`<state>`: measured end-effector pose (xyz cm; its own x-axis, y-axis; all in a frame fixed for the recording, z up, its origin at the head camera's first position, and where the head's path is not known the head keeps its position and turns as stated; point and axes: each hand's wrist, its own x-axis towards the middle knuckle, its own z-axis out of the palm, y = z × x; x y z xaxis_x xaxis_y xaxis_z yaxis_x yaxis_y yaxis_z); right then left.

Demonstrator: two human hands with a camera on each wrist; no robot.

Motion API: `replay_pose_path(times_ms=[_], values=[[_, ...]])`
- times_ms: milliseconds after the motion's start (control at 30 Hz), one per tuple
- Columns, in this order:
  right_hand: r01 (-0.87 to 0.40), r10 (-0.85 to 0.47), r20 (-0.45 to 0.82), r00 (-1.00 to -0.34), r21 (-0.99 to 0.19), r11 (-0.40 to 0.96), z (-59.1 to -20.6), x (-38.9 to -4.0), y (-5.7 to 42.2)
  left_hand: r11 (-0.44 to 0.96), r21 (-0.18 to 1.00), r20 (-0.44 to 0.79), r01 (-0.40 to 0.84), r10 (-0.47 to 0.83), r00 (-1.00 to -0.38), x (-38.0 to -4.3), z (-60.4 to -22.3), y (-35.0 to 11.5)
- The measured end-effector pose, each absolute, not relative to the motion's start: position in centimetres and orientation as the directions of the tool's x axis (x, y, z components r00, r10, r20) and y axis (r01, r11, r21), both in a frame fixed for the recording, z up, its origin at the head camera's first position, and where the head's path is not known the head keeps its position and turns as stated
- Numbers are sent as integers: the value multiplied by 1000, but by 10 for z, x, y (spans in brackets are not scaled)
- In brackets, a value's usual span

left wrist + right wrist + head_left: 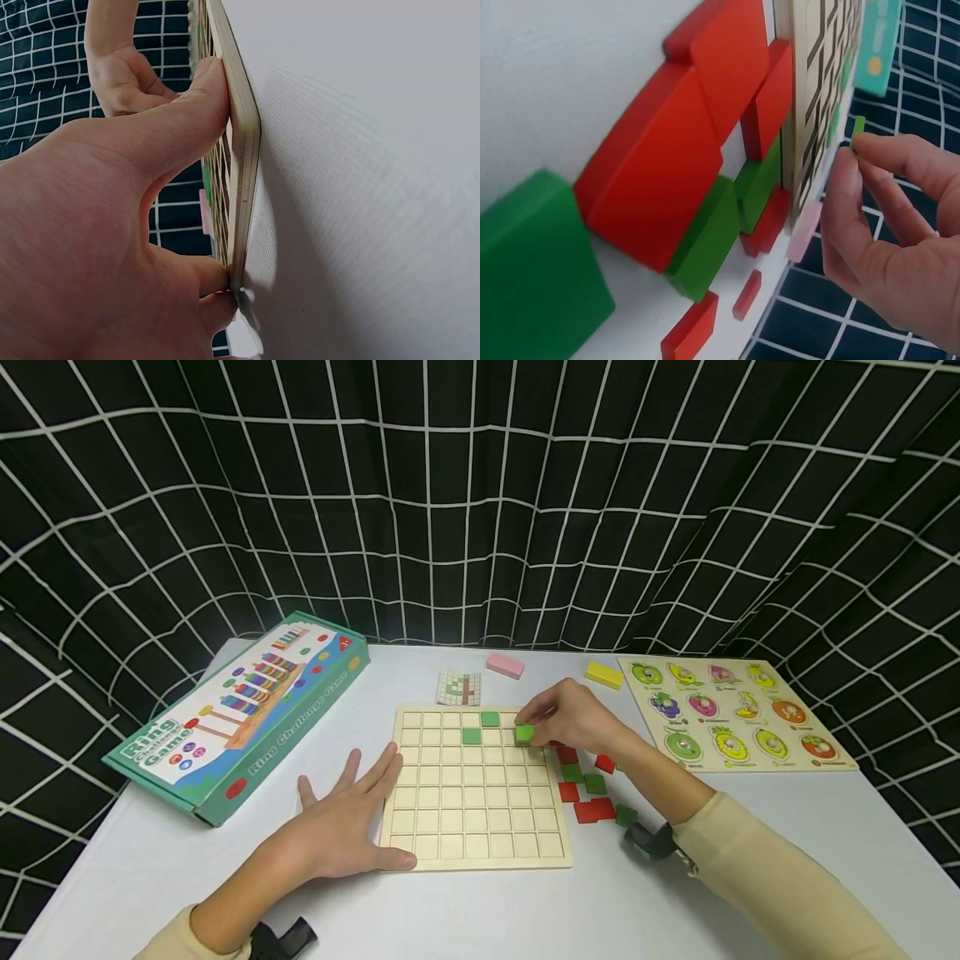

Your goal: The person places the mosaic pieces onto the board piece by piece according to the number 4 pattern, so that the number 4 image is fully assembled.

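Observation:
A pale wooden grid board lies flat on the white table, with two green square tiles in cells of its far rows. My left hand rests along the board's left edge, fingers spread; in the left wrist view the thumb lies on the board's edge. Over the far right part of the board, my right hand pinches a green tile between thumb and fingertips. The right wrist view shows this tile held above the board. Red tiles and green tiles lie loose beside the board's right edge.
A small printed pattern card lies behind the board, near a pink block and a yellow block. At the left is a Ring Challenge Game box; at the right, a fruit picture board. A black gridded curtain surrounds the table.

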<state>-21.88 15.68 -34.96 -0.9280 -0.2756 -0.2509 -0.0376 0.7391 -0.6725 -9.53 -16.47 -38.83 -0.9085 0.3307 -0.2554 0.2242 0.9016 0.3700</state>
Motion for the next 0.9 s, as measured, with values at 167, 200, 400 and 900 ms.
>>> replay_pose_path(times_ms=[167, 200, 400, 900], values=[[-57, -297, -244, -923, -676, 735, -350, -217, 151, 901, 369, -257, 227, 334, -907, -95, -388, -165], [-62, -299, -242, -923, -674, 736, -350, -216, 150, 901, 369, -256, 228, 334, -907, -95, -387, -165], [-67, -314, -246, -917, -681, 729, -350, -216, 141, 901, 368, -257, 228, 335, -907, -95, -387, -165], [-58, -365, -276, -889, -724, 688, -353, -217, 120, 905, 358, -265, 228, 333, -905, -96, -387, -165]])
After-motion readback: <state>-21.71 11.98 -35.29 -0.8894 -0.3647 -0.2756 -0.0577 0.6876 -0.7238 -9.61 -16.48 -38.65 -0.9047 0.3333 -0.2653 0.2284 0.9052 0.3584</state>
